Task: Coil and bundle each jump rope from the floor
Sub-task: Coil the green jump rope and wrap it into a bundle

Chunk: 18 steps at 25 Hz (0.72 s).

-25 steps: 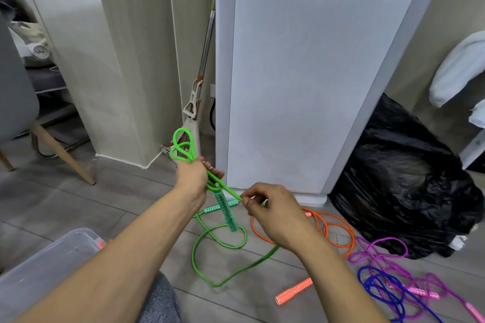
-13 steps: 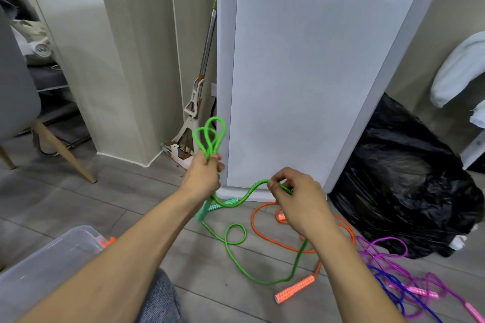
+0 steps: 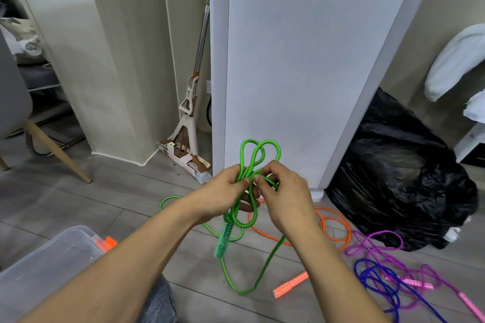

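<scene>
Gripping green rope [image 3: 234, 214] loops — left hand [image 3: 223, 191] clamped round, right hand [image 3: 286, 198] pinching 1 strand; purple rope [image 3: 417, 283] cropped at edge.

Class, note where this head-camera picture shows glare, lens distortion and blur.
Head view: glare patches top the glossy white cabinet; wide-angle distortion bows its edges; green jump rope, left hand and right hand look sharp; light soft, shadows faint.
</scene>
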Motion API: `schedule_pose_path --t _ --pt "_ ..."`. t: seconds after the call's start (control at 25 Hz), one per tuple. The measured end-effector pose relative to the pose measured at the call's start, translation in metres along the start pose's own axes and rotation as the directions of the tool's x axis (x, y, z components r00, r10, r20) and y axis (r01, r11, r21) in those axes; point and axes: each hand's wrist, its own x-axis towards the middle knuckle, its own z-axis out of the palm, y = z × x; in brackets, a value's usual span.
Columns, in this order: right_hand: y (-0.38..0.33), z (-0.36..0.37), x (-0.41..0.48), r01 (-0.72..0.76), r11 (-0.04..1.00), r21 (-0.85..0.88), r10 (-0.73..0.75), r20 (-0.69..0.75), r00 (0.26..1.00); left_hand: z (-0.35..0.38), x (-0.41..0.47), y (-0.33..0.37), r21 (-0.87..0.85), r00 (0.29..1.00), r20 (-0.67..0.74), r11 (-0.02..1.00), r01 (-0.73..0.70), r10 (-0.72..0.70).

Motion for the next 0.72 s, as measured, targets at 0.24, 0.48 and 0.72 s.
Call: schedule_pose_path --t 0.24,0.48,0.72 --pt "0.004 -0.003 0.002 -0.024 0.999 -0.024 0.024 -0.011 1.0 -0.009 -0.003 0.003 0.108 0.992 0.116 0.993 0.044 -0.057" --pt "0.004 0.002 -0.001 0.035 0.999 -0.031 -0.03 0.15 0.988 -0.014 -0.006 -0.001 0.116 0.949 0.258 0.981 0.157 -0.182" --pt "0.004 0.002 0.002 0.019 1.0 0.02 -0.021 0.064 0.998 -0.013 0.006 -0.002 -0.096 0.994 -0.05 0.991 0.088 -0.093"
